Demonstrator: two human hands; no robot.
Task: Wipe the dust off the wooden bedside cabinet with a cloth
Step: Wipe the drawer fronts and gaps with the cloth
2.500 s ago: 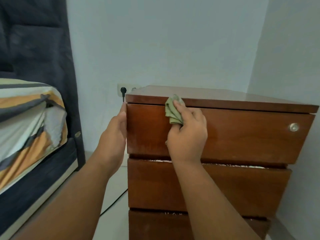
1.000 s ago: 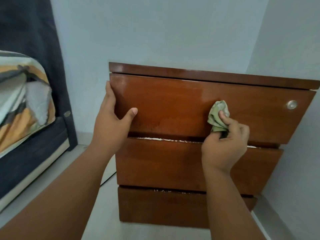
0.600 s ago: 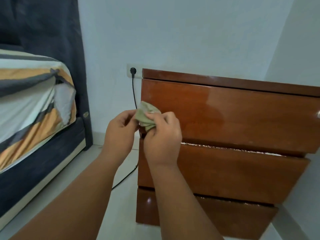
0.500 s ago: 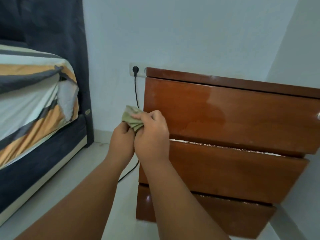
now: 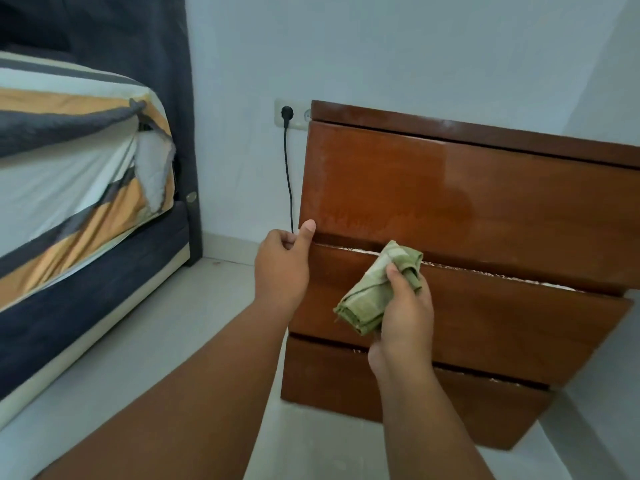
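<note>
The wooden bedside cabinet (image 5: 485, 202) has three glossy brown drawer fronts and fills the right half of the head view. My right hand (image 5: 405, 320) grips a folded green cloth (image 5: 377, 289) and holds it against the middle drawer front, near its top left. My left hand (image 5: 282, 265) rests on the cabinet's left front edge, its thumb at the gap between the top and middle drawers and the fingers curled round the side. Pale dust shows along the gap under the top drawer.
A bed (image 5: 69, 188) with a striped sheet and dark base stands at the left. A black cable (image 5: 289, 181) hangs from a wall socket (image 5: 289, 114) just left of the cabinet. Pale floor (image 5: 173, 341) lies between bed and cabinet. A wall corner closes in on the right.
Both hands held the cloth together by the cabinet's left edge. Now they have parted: the right hand took the cloth down onto the middle drawer, and the left hand went to the cabinet's left edge.
</note>
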